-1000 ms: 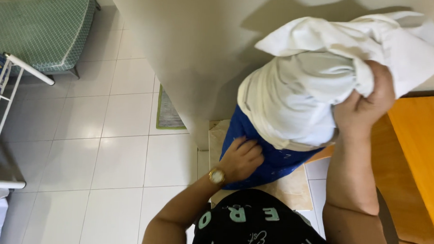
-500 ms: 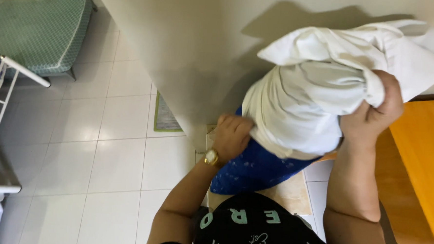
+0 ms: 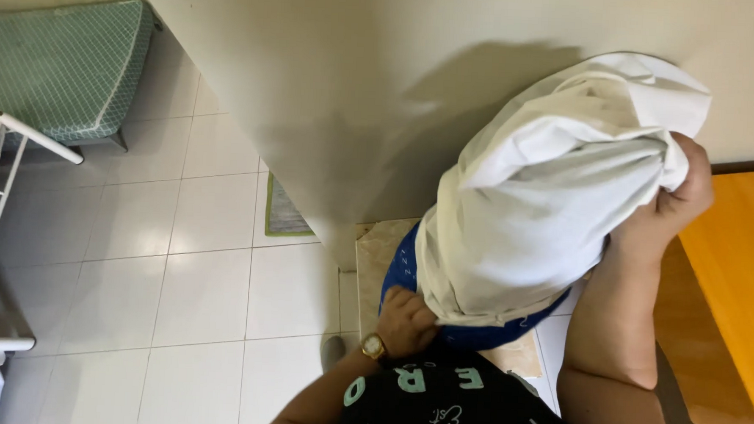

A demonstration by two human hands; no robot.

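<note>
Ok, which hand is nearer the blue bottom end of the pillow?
Left. The left hand presses on the blue pillow at its exposed lower edge; the right hand is up top, gripping the white pillowcase.

Floor [image 3: 178,297]: white glazed square tiles, pale grout lines, running from the wall's foot toward the left edge; beige marbled tiles [image 3: 375,254] laid at the wall's corner, partly hidden under the bundle; small green-bordered mat [image 3: 284,210] lying flat against the wall base, just beside the beige patch; green chequered mattress [image 3: 61,67] on a low frame standing on the tiles, upper left; white tubular metal rack [image 3: 5,179] standing at the left edge; orange wooden surface [image 3: 738,287] at the right.
</note>
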